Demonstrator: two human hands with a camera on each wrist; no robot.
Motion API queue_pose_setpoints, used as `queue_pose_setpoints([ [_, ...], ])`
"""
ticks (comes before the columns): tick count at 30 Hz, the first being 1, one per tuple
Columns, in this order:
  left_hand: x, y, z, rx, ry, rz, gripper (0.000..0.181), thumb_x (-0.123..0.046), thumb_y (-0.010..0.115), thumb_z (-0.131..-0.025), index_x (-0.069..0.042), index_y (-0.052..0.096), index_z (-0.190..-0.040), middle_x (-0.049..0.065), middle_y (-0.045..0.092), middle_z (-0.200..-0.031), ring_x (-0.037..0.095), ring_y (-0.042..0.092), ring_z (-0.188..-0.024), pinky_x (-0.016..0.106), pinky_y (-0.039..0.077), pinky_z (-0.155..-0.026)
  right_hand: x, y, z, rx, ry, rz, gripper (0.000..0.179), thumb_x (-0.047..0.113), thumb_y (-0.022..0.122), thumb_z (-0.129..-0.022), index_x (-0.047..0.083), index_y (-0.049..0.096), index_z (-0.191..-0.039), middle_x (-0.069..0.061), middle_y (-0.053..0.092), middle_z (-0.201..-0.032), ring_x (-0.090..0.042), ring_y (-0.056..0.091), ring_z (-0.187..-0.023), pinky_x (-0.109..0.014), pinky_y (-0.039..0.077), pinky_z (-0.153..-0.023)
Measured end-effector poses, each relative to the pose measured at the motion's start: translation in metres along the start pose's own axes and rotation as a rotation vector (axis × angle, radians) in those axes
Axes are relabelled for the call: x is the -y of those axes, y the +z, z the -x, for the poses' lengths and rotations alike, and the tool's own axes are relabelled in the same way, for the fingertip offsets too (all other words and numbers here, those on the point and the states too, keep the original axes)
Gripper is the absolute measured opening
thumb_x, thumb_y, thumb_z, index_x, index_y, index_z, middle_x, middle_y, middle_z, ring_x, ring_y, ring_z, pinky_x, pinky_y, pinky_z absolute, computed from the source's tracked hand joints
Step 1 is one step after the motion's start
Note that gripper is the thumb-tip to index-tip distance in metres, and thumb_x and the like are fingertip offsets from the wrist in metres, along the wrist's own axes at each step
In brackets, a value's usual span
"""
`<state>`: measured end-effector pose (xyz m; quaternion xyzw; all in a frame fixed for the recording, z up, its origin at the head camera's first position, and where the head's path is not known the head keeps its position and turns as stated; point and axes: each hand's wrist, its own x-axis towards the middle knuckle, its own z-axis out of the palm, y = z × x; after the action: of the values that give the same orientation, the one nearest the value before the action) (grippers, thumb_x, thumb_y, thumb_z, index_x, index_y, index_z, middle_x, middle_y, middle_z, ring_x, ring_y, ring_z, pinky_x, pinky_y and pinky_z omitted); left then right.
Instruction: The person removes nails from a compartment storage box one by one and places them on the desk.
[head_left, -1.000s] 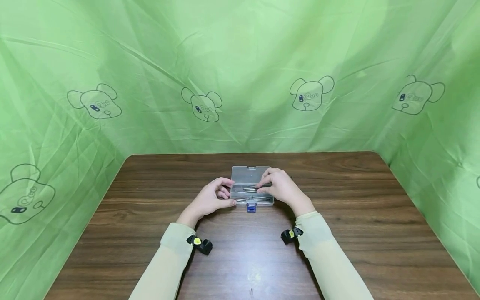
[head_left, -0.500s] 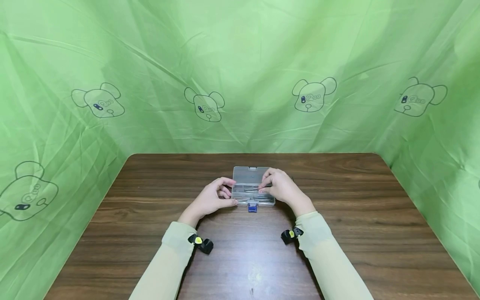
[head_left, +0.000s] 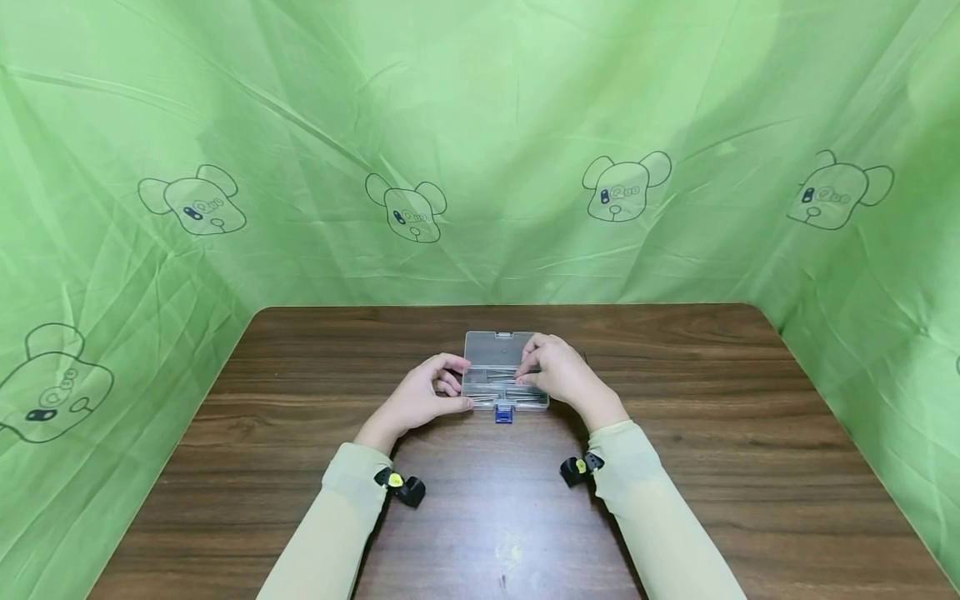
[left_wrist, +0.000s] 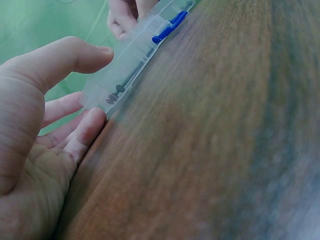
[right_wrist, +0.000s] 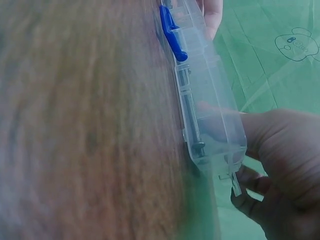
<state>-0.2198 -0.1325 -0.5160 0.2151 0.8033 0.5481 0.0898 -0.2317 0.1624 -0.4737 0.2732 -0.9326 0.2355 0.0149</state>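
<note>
A clear plastic compartment box lies on the table with its lid folded back and a blue latch on its front edge. Several metal nails lie in its compartments; nail heads show through the wall in the left wrist view. My left hand grips the box's left end, thumb at the front corner, index finger farther back. My right hand reaches over the right half, thumb and index finger pinching at the nails in the rear compartment. Its fingertips partly hide what they pinch.
The brown wooden table extends around the box. Green cloth with printed bear faces hangs behind and on both sides. A small black camera is worn on each wrist.
My right fingertips have shifted slightly over the rear compartment, and the nails there lie a little differently. My left hand keeps its place at the box's left end.
</note>
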Motion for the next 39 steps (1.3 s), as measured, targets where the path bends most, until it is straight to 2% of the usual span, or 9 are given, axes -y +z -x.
queue_pose_setpoints([
  [7, -0.002, -0.001, 0.000, -0.001, 0.000, 0.015, 0.064, -0.013, 0.097, -0.083, -0.005, 0.067, -0.139, 0.016, 0.070, -0.121, 0.027, 0.070, -0.097, 0.026, 0.060, -0.087, -0.002, -0.001, -0.003, 0.012, -0.075, 0.011, 0.009, 0.017, 0.089, -0.092, 0.014, 0.083, -0.085, 0.001, 0.064, -0.104, -0.026, 0.063, -0.107, -0.047, 0.051, -0.103],
  [14, -0.004, -0.002, 0.000, 0.000, -0.005, 0.000, 0.065, -0.014, 0.098, -0.083, -0.006, 0.067, -0.139, 0.015, 0.070, -0.122, 0.027, 0.070, -0.098, 0.027, 0.060, -0.088, -0.003, -0.002, -0.002, 0.020, -0.084, -0.022, 0.008, 0.016, 0.087, -0.093, 0.014, 0.083, -0.087, 0.002, 0.066, -0.103, -0.024, 0.064, -0.106, -0.046, 0.053, -0.102],
  [22, -0.001, -0.001, -0.001, -0.002, -0.004, -0.005, 0.064, -0.016, 0.098, -0.083, -0.006, 0.067, -0.139, 0.014, 0.070, -0.123, 0.023, 0.070, -0.097, 0.027, 0.061, -0.088, -0.009, -0.004, 0.003, 0.020, -0.022, -0.163, 0.006, 0.018, 0.086, -0.096, 0.015, 0.085, -0.092, 0.000, 0.068, -0.111, -0.023, 0.065, -0.108, -0.047, 0.054, -0.101],
  [32, -0.002, 0.000, -0.001, -0.001, -0.012, -0.003, 0.066, -0.015, 0.099, -0.082, -0.006, 0.067, -0.139, 0.014, 0.070, -0.120, 0.024, 0.070, -0.097, 0.027, 0.061, -0.088, -0.009, -0.008, 0.005, -0.007, 0.017, -0.254, 0.004, 0.018, 0.082, -0.101, 0.019, 0.081, -0.096, -0.001, 0.069, -0.114, -0.023, 0.066, -0.110, -0.047, 0.055, -0.101],
  [39, -0.001, 0.001, 0.000, -0.008, -0.010, 0.003, 0.066, -0.015, 0.099, -0.082, -0.005, 0.067, -0.139, 0.017, 0.071, -0.118, 0.028, 0.070, -0.099, 0.029, 0.060, -0.089, -0.006, -0.015, 0.006, -0.015, 0.034, -0.291, 0.007, 0.023, 0.076, -0.105, 0.016, 0.077, -0.104, 0.004, 0.071, -0.104, -0.016, 0.064, -0.097, -0.040, 0.055, -0.089],
])
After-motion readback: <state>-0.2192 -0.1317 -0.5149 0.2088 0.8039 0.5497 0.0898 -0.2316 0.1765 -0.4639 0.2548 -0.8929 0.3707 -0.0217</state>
